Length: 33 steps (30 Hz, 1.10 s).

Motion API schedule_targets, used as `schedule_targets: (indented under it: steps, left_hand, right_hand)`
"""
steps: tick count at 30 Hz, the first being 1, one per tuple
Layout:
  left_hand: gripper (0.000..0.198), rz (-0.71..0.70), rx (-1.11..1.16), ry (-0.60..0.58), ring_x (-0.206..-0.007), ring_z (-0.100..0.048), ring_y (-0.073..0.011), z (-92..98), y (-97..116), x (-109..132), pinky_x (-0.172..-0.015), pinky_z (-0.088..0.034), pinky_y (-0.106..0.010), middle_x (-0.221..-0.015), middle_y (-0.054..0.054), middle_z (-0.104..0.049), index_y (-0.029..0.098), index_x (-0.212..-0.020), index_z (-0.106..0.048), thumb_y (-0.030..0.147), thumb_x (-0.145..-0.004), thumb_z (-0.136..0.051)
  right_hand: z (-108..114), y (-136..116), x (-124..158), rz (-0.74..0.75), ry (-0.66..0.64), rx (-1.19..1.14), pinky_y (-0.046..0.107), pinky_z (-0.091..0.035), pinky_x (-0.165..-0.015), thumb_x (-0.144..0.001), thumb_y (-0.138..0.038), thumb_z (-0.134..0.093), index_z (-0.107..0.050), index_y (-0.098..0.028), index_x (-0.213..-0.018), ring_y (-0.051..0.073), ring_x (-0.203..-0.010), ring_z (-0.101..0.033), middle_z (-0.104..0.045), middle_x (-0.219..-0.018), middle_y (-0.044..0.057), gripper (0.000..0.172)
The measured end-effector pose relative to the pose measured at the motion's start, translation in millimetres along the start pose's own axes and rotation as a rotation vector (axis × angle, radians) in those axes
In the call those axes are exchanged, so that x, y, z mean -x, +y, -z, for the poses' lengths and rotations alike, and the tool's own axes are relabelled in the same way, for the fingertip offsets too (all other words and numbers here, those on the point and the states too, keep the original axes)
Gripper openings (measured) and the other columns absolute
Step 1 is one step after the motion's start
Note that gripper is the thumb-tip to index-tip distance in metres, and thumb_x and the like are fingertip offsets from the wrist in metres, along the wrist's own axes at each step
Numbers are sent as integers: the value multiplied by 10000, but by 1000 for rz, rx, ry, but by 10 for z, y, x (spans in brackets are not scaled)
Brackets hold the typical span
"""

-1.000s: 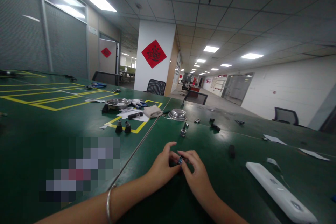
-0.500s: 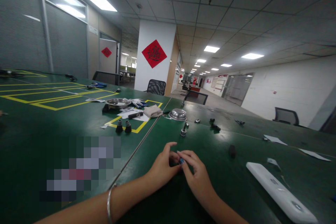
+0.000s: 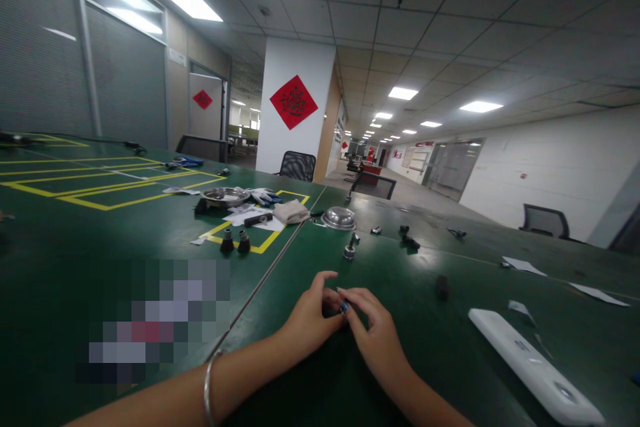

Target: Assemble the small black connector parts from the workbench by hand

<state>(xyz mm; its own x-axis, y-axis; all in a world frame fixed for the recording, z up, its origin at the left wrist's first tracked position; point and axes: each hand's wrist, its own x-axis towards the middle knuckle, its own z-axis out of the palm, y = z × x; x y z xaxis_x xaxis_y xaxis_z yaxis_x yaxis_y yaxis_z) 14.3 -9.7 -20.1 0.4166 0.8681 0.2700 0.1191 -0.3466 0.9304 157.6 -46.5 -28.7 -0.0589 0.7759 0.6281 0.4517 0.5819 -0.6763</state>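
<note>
Green tabletop (image 3: pixel 410 283), open office behind. Small blue piece (image 3: pixel 345 307) lay at the fingertips where both hands met; right hand (image 3: pixel 374 323) appeared to pinch it between thumb and finger. Left hand (image 3: pixel 306 321) had its index finger raised and thumb tip close to the piece; whether it gripped could not be told. Compared with half a second earlier, almost nothing had changed, suggesting fine handling in one spot. Metal knob (image 3: pixel 349 252) stood beyond the fingers, metal bowl (image 3: pixel 339 218) farther out, white case (image 3: pixel 535 363) well to the right.
</note>
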Motion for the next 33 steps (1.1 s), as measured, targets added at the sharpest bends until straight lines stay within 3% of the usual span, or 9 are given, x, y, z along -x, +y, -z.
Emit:
schedule_targets:
  steps: [8,15,21,27,33]
  left_hand:
    - [534,6,-9,5,-813,-600,-161,2,16,1,-761,-476,-289,-817,-5,-629,171,-1125,-370,81,-664,-625]
    - [537,12,10,-14,-796,-611,-160,-6,-11,-6,-753,-475,-289,-806,5,-646,184,-1121,-364,74,-661,-618]
    - [520,3,13,-13,-806,-610,-171,-2,38,9,-759,-470,-305,-791,1,-639,168,-1111,-379,96,-651,-611]
    - [500,-5,-24,-9,-814,-608,-170,3,57,9,-762,-466,-308,-824,-6,-648,187,-1096,-387,92,-655,-603]
    - [516,-23,-66,-27,-807,-604,-174,3,-5,1,-747,-473,-301,-863,-32,-636,175,-1135,-377,92,-671,-587]
  right_hand:
    - [-8,-13,0,9,-9,0,317,-483,-840,-828,-139,-485,-650,-219,-1072,185,-934,-597,-637,-983,62,305]
    - [1,4,-6,-23,46,4,295,-514,-756,-824,-185,-521,-685,-216,-973,186,-857,-619,-656,-902,58,224]
    - [-10,3,3,0,20,-3,323,-486,-838,-807,-124,-493,-668,-215,-1034,192,-928,-602,-645,-979,64,301]
    - [-16,2,4,-18,12,11,298,-502,-768,-811,-159,-512,-660,-217,-1038,185,-870,-609,-633,-925,56,277]
    - [-59,38,25,-82,66,49,312,-486,-772,-790,-159,-512,-551,-188,-1174,186,-862,-604,-636,-934,58,387]
